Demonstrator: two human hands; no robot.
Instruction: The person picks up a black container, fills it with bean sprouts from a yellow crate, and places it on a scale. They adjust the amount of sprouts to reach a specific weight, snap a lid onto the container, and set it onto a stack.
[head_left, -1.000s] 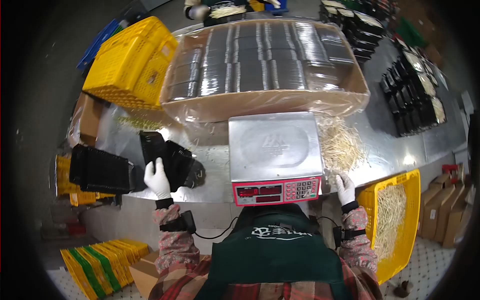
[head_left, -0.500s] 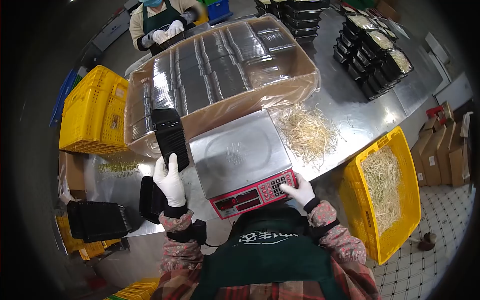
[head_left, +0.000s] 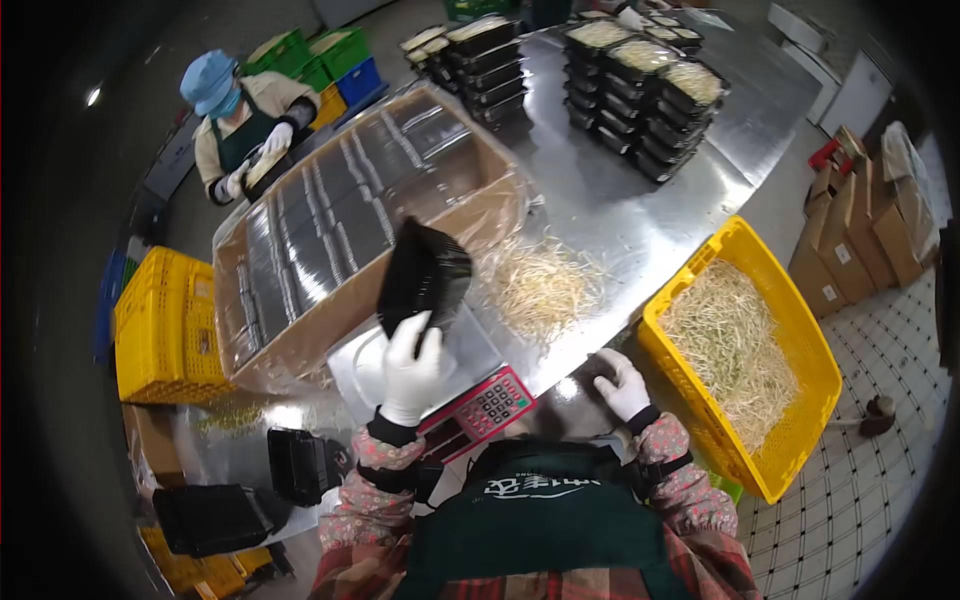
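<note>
My left hand (head_left: 412,370), in a white glove, grips the near end of a black plastic tray (head_left: 425,275). The tray hangs tilted above the scale (head_left: 470,340), hiding part of its metal plate. My right hand (head_left: 624,386), also gloved, is off the scale, between its red keypad and the yellow crate (head_left: 745,360) of sprouts. Its fingers are apart and hold nothing. A loose heap of sprouts (head_left: 545,288) lies on the metal table just beyond the scale.
A large carton (head_left: 300,345) of stacked black trays stands left of the scale. Filled trays (head_left: 650,90) are stacked at the back. Black trays (head_left: 300,465) lie at the left near edge, by yellow crates (head_left: 165,330). A co-worker (head_left: 240,130) holds a tray across the carton.
My left hand has carried the black tray rightward over the scale. My right hand has left the scale's keypad and moved toward the sprout crate. The camera view has shifted.
</note>
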